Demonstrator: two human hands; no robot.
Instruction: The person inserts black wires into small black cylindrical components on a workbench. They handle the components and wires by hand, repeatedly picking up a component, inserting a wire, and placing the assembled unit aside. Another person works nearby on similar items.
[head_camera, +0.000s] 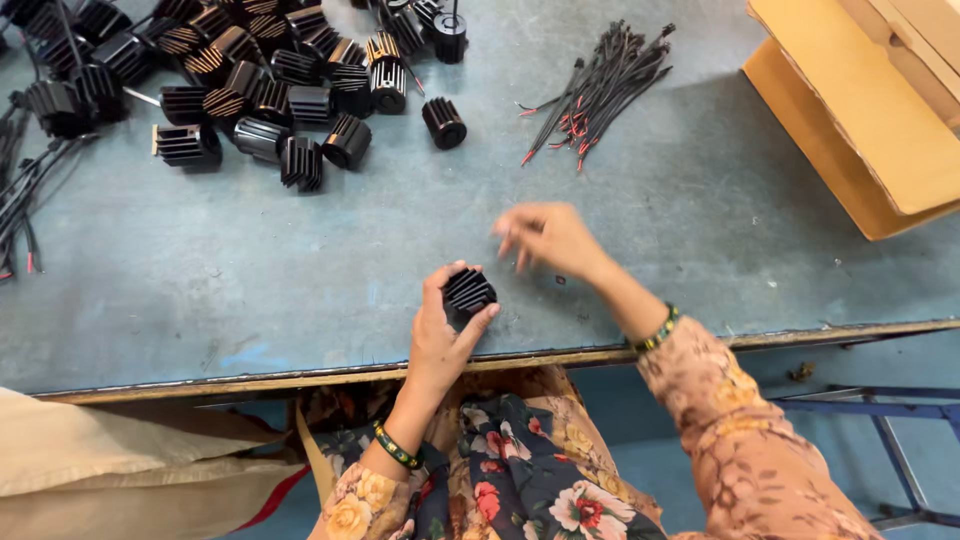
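Black ribbed metal fills the left hand (440, 335): a short finned cylinder (468, 292), much like a small heat sink, is pinched between the thumb on its right side and the fingers curled over its left and top. The hand lifts it just above the near edge of the table (300, 280), one flat end tilted up toward the camera, which seems the reason for the grip at the sides: it leaves that face bare to look at or work on.

Just beyond it the right hand (548, 238) hovers over the table's blue-grey top, fingers loosely spread and blurred, holding nothing that I can make out. It lies between the held piece and the bundle of wires (600, 90), thin black leads with red ends, which rests toward the far edge, right of the middle, within an arm's stretch.

Toward the far left corner lies a heap of finned cylinders (240, 90) of the same kind, tumbled on their sides and ends, some with leads trailing off the left edge. One loose cylinder (443, 122) stands apart between heap and bundle. At the far right corner sits an open cardboard box (860, 110), flap hanging over the table. Both wrists carry green beaded bangles, and floral cloth covers the lap below the near edge.
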